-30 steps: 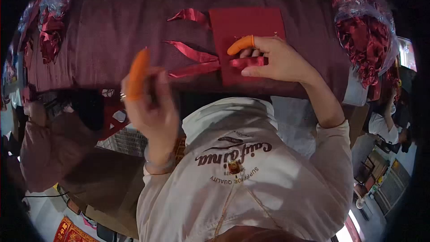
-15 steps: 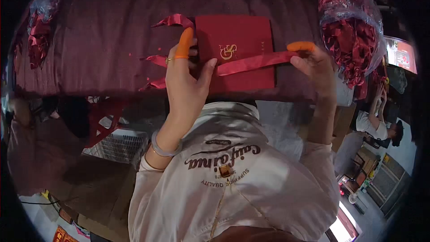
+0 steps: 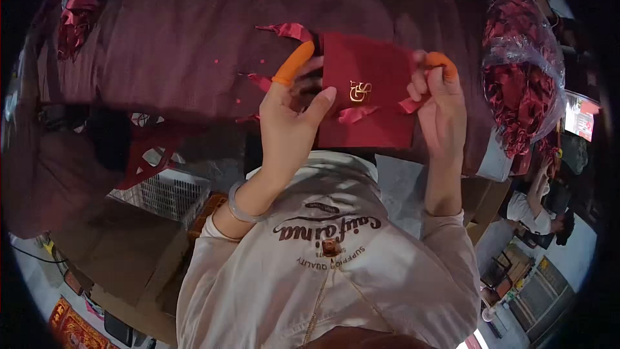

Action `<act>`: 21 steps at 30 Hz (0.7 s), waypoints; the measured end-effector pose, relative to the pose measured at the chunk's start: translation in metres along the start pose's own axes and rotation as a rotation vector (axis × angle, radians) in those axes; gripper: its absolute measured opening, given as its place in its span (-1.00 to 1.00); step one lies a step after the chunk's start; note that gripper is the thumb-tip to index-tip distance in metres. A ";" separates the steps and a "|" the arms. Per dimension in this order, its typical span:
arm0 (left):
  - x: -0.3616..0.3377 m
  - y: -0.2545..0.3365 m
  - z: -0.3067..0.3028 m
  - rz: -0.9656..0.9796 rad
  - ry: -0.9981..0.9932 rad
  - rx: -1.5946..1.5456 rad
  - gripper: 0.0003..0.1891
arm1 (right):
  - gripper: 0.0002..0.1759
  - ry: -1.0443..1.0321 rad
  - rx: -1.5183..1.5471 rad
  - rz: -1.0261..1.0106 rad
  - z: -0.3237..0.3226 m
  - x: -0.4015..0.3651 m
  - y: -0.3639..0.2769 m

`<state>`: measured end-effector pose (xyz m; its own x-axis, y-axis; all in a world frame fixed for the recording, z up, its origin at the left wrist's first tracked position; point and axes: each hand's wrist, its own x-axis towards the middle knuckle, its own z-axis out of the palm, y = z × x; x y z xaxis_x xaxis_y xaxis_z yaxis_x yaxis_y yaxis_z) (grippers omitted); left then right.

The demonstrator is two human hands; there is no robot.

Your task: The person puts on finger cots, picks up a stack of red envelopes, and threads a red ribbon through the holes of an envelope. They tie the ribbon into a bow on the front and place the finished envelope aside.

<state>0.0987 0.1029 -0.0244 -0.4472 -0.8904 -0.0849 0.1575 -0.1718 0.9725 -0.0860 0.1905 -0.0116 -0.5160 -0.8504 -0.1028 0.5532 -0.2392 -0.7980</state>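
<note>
A flat red case (image 3: 384, 68) with a gold logo lies upright in view over the cloth's near edge. My left hand (image 3: 287, 106), an orange finger cot on its index finger, grips the case's left edge, thumb on the front and fingers partly hidden behind. At the right edge my right hand (image 3: 442, 100), also with an orange finger cot, has its fingers bent against the case. A red ribbon (image 3: 357, 114) lies slack across the front, its other visible part by my right fingers. More red ribbon ends (image 3: 290, 30) stick out past the left edge.
A dark red cloth (image 3: 194, 39) covers the table. Plastic-wrapped bundles of red ribbon (image 3: 520, 84) lie at the right, with another bundle (image 3: 81, 10) at the far left. Below left stand a grey crate (image 3: 165, 194) and cardboard (image 3: 129, 239). Another person (image 3: 533, 210) is at the right.
My right hand has moved in from the right to the case's edge, and the ribbon it held taut now lies slack. The view has shifted, with the case appearing farther right.
</note>
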 end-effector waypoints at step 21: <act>0.002 -0.001 -0.013 -0.145 -0.091 -0.266 -0.43 | -0.84 -0.355 -1.301 -0.188 0.049 0.022 0.011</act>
<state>0.1091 0.0956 -0.0288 -0.5567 -0.8093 -0.1876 0.3058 -0.4095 0.8595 -0.0595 0.1463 0.0068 -0.2105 -0.9752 0.0678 -0.6197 0.0795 -0.7808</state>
